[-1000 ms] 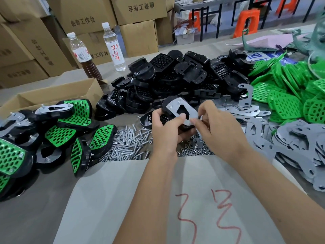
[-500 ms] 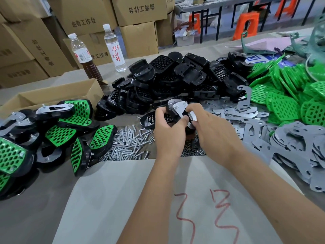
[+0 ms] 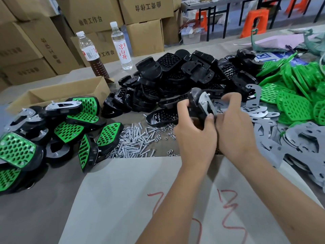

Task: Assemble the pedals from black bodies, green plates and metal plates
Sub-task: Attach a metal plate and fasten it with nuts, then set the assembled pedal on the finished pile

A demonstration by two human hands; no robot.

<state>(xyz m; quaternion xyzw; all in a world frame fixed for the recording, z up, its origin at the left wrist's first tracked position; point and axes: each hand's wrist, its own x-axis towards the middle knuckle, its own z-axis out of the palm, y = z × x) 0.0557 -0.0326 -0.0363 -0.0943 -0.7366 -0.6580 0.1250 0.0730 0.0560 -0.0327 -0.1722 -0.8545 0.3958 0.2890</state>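
While both hands meet above the screw heap [image 3: 135, 141], the left hand [image 3: 195, 136] grips a black pedal body [image 3: 195, 101] with fingers curled round its near edge, thumb up against the metal plate [image 3: 206, 104] seated on it; the piece is held on edge, tilted, two screw ends standing out of the plate. The right hand [image 3: 233, 124] has its fingers curled over the plate's far side, pinching it against the body; its fingertips are partly hidden behind the part. Landmark: the screw heap. Just behind it lies one loose black shell [image 3: 162, 117], hollow side up, and behind that the large pile of black bodies [image 3: 184, 76]. Left of the heap, finished pedals [image 3: 70, 127] with green faces, some touching the screws. Behind those, an open cardboard box [image 3: 58, 95], then two bottles [image 3: 121, 46] and stacked cartons [image 3: 95, 16]. Right of the heap, past the hands, loose metal plates [image 3: 290, 143] overlap in a spread; further right and back, green plates [image 3: 295, 95] in a heap. Nuts [image 3: 167, 131] scattered along the heap's right edge, partly covered by the left hand. In front of the heap, a grey sheet [image 3: 123, 199] with red marks, crossed by both forearms.
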